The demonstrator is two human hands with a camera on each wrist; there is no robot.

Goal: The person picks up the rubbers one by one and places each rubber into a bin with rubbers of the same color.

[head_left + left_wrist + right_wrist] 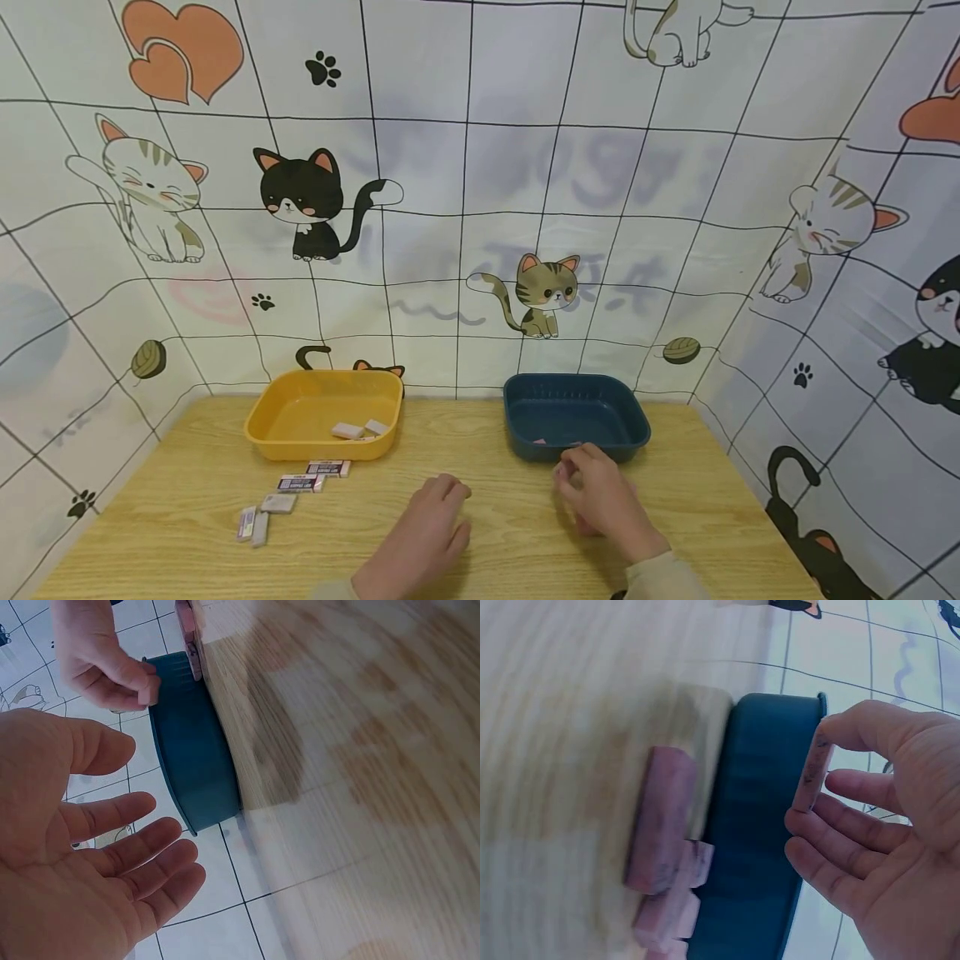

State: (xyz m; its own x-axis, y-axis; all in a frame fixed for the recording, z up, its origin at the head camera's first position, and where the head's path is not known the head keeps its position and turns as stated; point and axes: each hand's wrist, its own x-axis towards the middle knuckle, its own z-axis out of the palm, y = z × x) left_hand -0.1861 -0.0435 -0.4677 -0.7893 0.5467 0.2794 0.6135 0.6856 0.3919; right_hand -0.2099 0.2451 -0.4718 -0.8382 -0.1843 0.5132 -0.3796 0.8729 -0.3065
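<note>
My right hand [603, 500] is at the front rim of the blue bin [531, 453]. In the right wrist view, its thumb and fingers pinch a small pink eraser [813, 776] with dark marks, held upright beside the rim. Several more pink erasers [662, 817] lie on the table in front of the bin, mostly hidden behind the hand in the head view. A bit of pink [539, 442] shows inside the bin. My left hand [420, 533] hovers over the middle of the table, holding nothing, fingers loosely bent.
A yellow bin [318, 451] stands at the back left with a few white erasers [347, 431] inside. In front of it, several white erasers lie on the wooden table [480, 442], some in printed sleeves [300, 483]. A cat-print sheet [420, 275] hangs behind.
</note>
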